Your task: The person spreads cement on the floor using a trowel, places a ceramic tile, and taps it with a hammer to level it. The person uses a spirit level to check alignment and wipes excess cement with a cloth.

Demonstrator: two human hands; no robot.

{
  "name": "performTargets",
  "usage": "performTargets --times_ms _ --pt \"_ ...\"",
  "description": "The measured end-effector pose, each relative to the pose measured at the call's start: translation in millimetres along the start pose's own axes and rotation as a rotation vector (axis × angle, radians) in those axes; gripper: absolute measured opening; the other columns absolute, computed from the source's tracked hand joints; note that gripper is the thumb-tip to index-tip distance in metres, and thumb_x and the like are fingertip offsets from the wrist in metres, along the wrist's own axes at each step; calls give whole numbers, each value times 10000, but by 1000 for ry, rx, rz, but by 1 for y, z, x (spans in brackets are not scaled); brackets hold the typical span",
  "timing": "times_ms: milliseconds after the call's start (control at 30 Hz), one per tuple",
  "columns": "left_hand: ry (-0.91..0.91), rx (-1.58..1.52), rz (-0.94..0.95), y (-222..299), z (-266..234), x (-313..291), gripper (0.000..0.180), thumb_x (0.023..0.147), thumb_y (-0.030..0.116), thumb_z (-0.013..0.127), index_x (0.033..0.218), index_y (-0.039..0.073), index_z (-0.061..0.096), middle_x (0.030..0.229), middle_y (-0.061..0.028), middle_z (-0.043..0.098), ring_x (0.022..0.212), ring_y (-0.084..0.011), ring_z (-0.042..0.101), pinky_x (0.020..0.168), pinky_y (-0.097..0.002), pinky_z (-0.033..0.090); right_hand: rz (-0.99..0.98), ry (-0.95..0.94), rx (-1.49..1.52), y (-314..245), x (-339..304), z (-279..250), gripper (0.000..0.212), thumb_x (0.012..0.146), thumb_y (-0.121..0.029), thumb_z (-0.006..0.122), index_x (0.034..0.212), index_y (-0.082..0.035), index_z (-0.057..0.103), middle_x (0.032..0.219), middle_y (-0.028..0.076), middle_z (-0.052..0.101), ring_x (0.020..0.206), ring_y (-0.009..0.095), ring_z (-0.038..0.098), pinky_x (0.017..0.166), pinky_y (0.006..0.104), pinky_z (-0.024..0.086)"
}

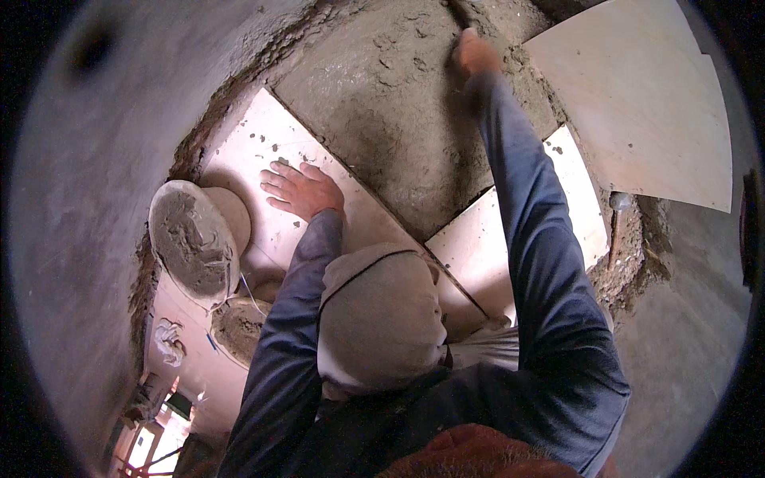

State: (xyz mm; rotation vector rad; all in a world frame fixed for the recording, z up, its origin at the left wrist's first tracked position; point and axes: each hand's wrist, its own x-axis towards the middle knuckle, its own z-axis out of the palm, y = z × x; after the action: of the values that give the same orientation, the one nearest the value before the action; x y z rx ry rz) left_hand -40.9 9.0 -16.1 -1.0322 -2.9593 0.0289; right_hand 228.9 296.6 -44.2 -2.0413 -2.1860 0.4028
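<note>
My left hand [303, 191] lies flat with fingers spread on a pale floor tile [358, 190] dotted with grey crumbs. Stretched far forward, my right hand [478, 54] is closed around a dark, narrow tool [457, 11]; its working end is blurred and cut off at the top of the picture, so its kind cannot be made out. Below that hand spreads a bed of wet grey mortar [358, 103], lumpy at the far part and smoother nearer me. A second laid tile [470, 235] borders the mortar under my right forearm.
At left, a tilted bucket of mortar [191, 239] stands by the wall [88, 175], with a smaller mortar container [239, 328] nearer me. A crumpled white scrap [169, 342] lies on the floor. Large loose tiles [637, 95] rest at right, beside broken rubble [633, 247].
</note>
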Motion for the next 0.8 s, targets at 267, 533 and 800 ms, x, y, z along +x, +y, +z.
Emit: performTargets --times_ms 267,533,800 --pt "26 -35 12 1 0 0 667 1049 362 347 1584 -15 221 1660 -252 166 1546 -423 109 1235 -569 91 -246 -398 125 -55 -161 -33 484 1048 -438 416 1152 8 573 1033 297 687 992 497 654 880 573 508" --pt "32 -43 18 0 -1 -2 669 1054 382 344 1579 -18 236 1651 -263 187 1536 -427 154 1228 -573 125 -371 -365 140 -77 -168 -10 441 1020 -410 510 1218 -16 531 1014 256 700 952 442 685 820 563 536" --pt "159 28 37 -5 13 -2 631 1054 384 352 1563 13 318 1634 -233 269 1510 -422 236 1209 -582 176 -302 -289 19 12 -103 -5 544 957 -499 567 1227 -27 595 1043 290 692 969 463 678 838 545 538"
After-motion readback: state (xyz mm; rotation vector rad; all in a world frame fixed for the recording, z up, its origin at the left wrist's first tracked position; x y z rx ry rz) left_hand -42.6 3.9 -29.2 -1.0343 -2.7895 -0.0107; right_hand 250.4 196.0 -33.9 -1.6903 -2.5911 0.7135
